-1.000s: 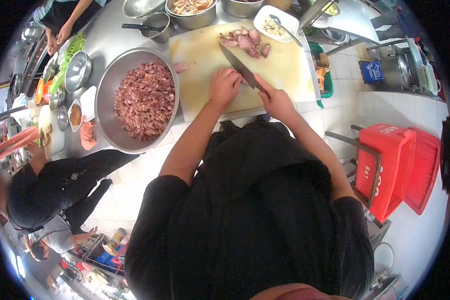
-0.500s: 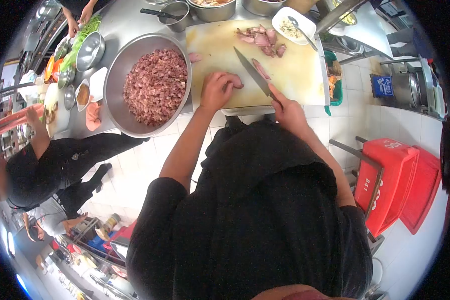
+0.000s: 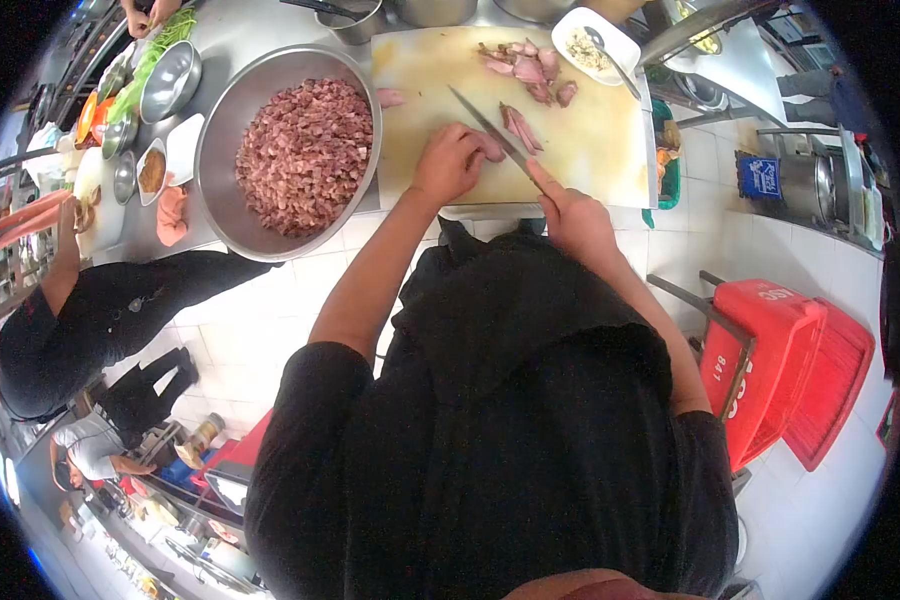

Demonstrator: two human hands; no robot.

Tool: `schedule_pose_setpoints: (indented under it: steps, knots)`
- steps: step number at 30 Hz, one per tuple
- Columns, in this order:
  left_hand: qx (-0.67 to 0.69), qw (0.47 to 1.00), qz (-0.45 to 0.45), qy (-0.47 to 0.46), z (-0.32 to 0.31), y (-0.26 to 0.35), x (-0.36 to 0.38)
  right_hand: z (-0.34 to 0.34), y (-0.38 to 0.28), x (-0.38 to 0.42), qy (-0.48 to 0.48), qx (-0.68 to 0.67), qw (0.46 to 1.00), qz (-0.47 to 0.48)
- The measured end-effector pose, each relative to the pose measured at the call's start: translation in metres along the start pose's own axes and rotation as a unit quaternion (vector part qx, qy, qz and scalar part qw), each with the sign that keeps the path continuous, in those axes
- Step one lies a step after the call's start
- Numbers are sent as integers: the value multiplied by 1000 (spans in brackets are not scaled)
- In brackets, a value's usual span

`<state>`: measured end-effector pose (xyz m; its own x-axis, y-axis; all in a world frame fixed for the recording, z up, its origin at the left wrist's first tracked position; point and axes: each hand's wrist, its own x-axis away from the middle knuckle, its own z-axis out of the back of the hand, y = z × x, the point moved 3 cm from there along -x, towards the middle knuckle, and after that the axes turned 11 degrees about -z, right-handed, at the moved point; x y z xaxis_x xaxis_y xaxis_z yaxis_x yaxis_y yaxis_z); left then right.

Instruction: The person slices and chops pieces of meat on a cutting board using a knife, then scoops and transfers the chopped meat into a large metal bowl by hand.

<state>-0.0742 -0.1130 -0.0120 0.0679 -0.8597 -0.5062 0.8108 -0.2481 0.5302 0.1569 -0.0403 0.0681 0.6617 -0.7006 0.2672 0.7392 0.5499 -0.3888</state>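
My left hand (image 3: 450, 165) is closed, its bent fingers pressing a piece of meat (image 3: 492, 148) onto the pale cutting board (image 3: 420, 65). In my right hand (image 3: 575, 218) is a kitchen knife (image 3: 490, 130), its blade slanting up and left, right at the edge of that piece. Cut meat slices (image 3: 519, 130) lie just right of the blade. A heap of larger meat pieces (image 3: 532, 68) rests near the board's far side. By the board's left edge is a small meat scrap (image 3: 390, 97).
Left of the board stands a large steel bowl (image 3: 210, 180) of diced meat (image 3: 305, 155). A white dish (image 3: 620, 45) with a spoon sits at the board's far right corner. Steel pots (image 3: 355, 27) line the back. A co-worker (image 3: 80, 320) stands at the left; red bins (image 3: 760, 360) are at right.
The knife has moved left, up against the meat under my left hand. A slice now lies with another to the right of the blade. The whole view has shifted slightly.
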Motion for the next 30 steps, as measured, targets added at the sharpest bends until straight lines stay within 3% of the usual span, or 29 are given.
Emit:
schedule_pose_setpoints:
  steps: [8,14,23,26,30]
  knots:
    - [-7,999,15,-32,-1,-6,1,11,-22,-7,-63,75,995,-7]
    - [-7,999,20,-29,-5,-14,0,-41,3,-29,6,-41,999,16]
    - [46,998,27,-19,-1,-11,-1,6,-25,-10,-55,75,996,-13]
    - [27,999,24,-23,-6,-11,12,-39,3,-21,53,-39,996,60]
    - [20,1000,13,-10,-1,-10,2,-23,-15,-37,15,-11,1000,20]
